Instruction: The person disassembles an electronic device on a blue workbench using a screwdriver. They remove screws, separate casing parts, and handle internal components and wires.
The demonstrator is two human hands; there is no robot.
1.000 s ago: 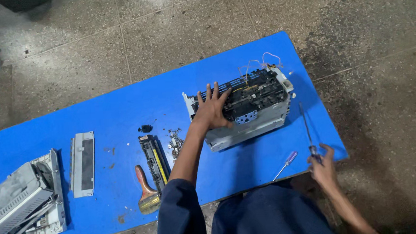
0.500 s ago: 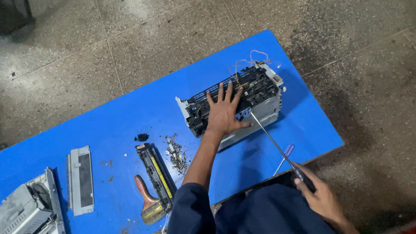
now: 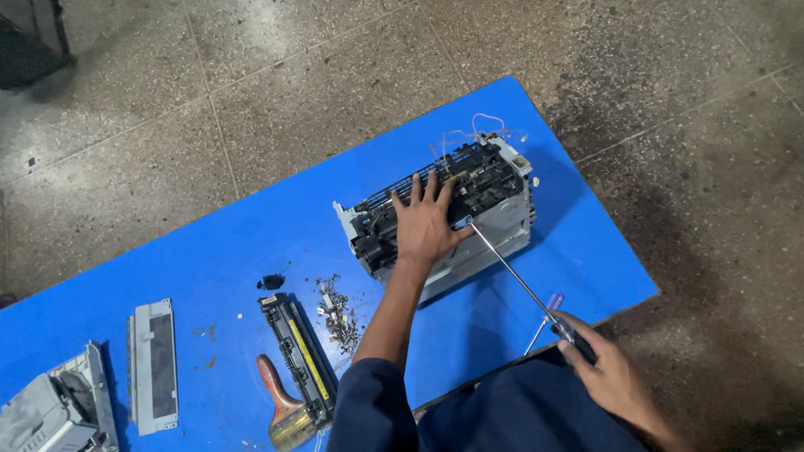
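the stripped printer chassis (image 3: 445, 217) sits near the blue tabletop's (image 3: 229, 241) right edge, the left hand (image 3: 426, 226) spread flat on it. the right hand (image 3: 609, 373), at the front edge, is clamped on a long screwdriver (image 3: 513, 274) whose tip reaches the chassis; that contact is hard to make out.

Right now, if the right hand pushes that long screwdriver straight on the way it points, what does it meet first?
The right hand aims the screwdriver up-left; its tip already looks to sit at the opened printer, beside the left hand. Depth is unclear.
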